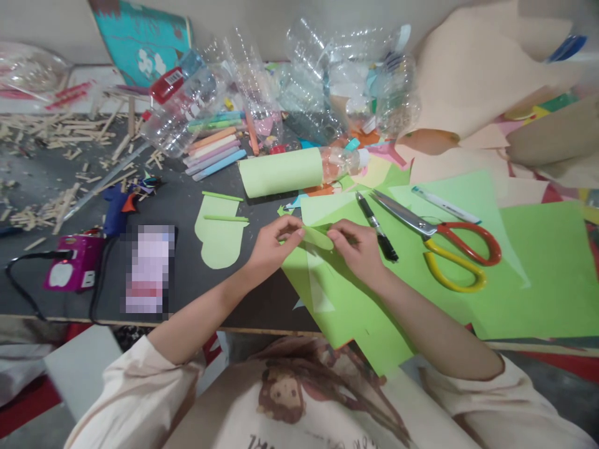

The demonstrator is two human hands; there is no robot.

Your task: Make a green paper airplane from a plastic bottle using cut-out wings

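Note:
Between my two hands is a small green paper cutout (319,239) with a rounded edge. My left hand (279,240) pinches its left end, and my right hand (354,245) grips the right end with thumb and finger. Under them lie bright green paper sheets (374,324). Left of my hands, pale green rounded cutouts (222,243) rest on the dark table with thin green strips (226,218) across them. Beyond my hands, a plastic bottle (339,162) lies on its side, wrapped in light green paper (281,173). A black pen (377,226) is right of my right hand.
Scissors (433,234) with red and yellow handles lie on the right beside a white pen (447,204). At left are a phone (148,268), a purple box (75,262) with a cable and a blue glue gun (116,209). Clear bottles (304,81), chalk-like sticks (215,153) and wood pieces (51,134) crowd the back.

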